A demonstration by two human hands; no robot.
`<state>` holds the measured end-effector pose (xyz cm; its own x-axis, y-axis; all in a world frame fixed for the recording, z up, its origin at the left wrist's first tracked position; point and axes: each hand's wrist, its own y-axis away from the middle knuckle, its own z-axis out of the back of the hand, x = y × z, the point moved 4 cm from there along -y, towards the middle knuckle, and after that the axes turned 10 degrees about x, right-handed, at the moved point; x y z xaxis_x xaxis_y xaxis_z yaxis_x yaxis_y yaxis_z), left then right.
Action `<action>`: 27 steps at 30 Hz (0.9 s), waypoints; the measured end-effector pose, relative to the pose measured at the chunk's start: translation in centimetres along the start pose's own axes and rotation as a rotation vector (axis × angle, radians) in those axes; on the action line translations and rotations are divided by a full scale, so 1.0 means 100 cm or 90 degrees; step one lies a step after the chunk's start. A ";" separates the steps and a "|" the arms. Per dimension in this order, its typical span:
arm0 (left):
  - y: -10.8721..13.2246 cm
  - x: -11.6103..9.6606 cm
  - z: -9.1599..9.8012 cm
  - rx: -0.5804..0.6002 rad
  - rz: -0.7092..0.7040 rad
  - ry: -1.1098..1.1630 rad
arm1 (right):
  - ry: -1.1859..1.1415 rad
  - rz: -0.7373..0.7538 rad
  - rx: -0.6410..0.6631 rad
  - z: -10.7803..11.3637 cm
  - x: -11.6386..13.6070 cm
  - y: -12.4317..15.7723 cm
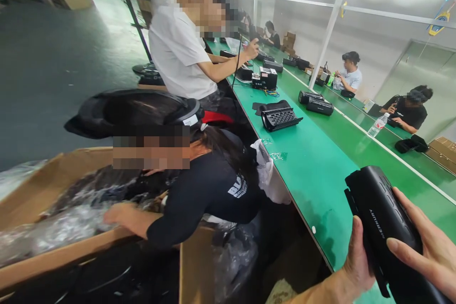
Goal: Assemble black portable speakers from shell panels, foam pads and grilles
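Observation:
I hold a black cylindrical speaker (pixel 383 221) with white lettering on its side at the lower right, above the green workbench (pixel 313 171). My left hand (pixel 358 261) grips it from below and to the left. My right hand (pixel 425 247) wraps it from the right, fingers laid across its body. The speaker's lower end runs out of the picture.
A person in a black shirt (pixel 210 190) leans into a cardboard box (pixel 46 185) of plastic-wrapped parts at the left. Another in white (pixel 181 52) sits behind. A black grille shell (pixel 280 118), more speakers (pixel 315 102) and a water bottle (pixel 377 125) lie on the bench. Other workers sit far right.

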<state>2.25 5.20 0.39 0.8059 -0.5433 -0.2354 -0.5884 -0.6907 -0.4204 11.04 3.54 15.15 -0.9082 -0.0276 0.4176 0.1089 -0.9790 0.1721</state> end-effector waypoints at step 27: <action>-0.018 -0.010 0.005 -0.028 0.049 -0.003 | -0.011 -0.084 0.073 -0.010 -0.001 -0.010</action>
<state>2.49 7.25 0.91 0.7585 -0.5931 -0.2700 -0.6508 -0.6675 -0.3619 10.61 4.28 14.01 -0.9110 0.1040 0.3991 0.0353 -0.9445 0.3267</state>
